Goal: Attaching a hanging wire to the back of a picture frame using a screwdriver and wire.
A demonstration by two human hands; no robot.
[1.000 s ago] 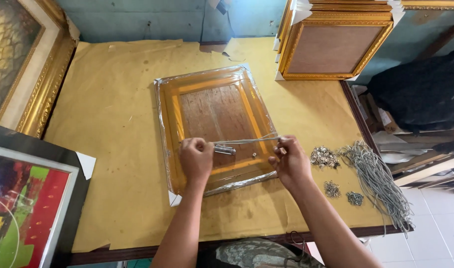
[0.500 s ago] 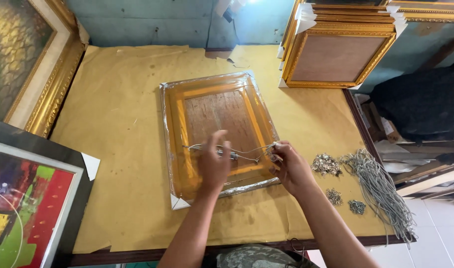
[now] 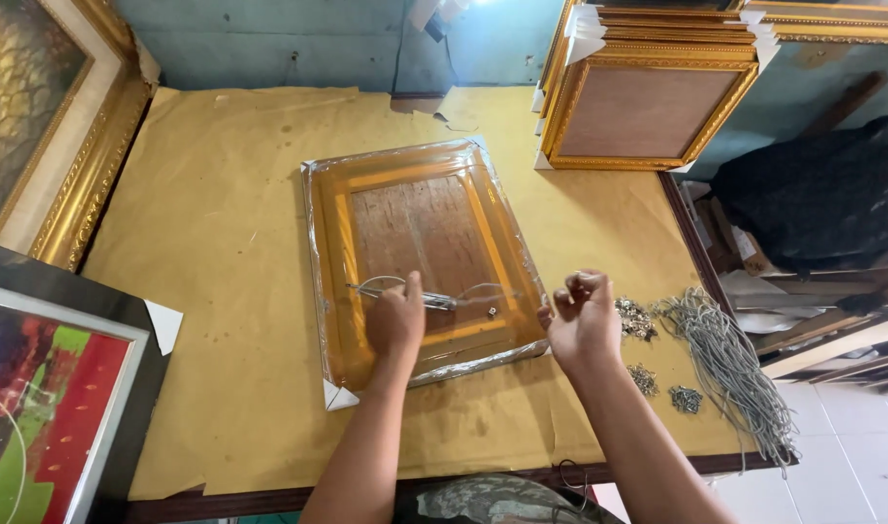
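Looking down, head view: your left hand rests on plastic-wrapped frame, fingers curled, pinching grey cord over its wooden back. Your right hand hovers just beside frame's right edge, fingers curled, grip unclear. Frame lies face down at centre of paper-covered tabletop. Metal hardware and cord bundle lie right.

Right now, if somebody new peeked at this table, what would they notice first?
Probably the golden picture frame, wrapped in shiny clear plastic and lying face down in the middle of the paper-covered table. The left hand presses on its back by a grey cord, while the right hand is curled just off its right edge. A bundle of grey cords lies further right.
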